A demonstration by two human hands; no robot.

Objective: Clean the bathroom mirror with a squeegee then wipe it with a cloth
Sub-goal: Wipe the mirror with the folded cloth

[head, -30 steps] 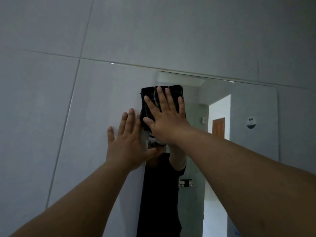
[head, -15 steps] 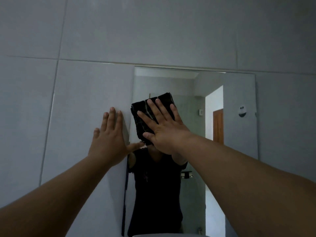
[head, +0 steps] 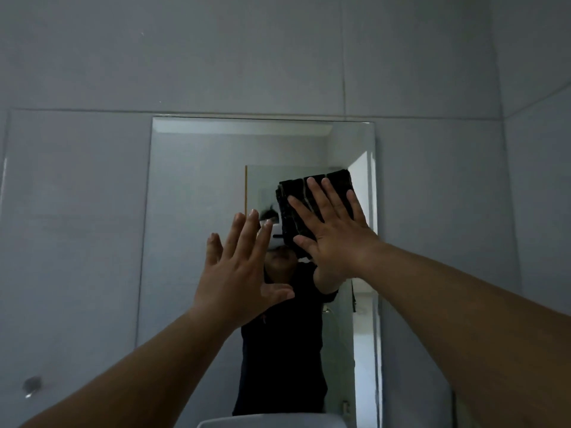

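Note:
The rectangular bathroom mirror [head: 197,186] hangs on the grey tiled wall. A folded dark cloth with pale stripes [head: 292,211] lies flat against the glass near the mirror's right side. My right hand [head: 333,230] presses it there with straight, spread fingers. My left hand [head: 238,273] is flat with fingers straight, over the middle of the mirror; whether it touches the glass I cannot tell. No squeegee is in view. The mirror reflects a person in a dark shirt.
Grey wall tiles [head: 77,242] surround the mirror. A white basin rim [head: 265,421] shows at the bottom edge. A small metal fitting [head: 31,385] sits on the wall at lower left. A wall corner [head: 500,180] runs down on the right.
My right hand has slid the cloth from the mirror's left edge across to its right side. My left hand moved off the wall tile to over the mirror's middle.

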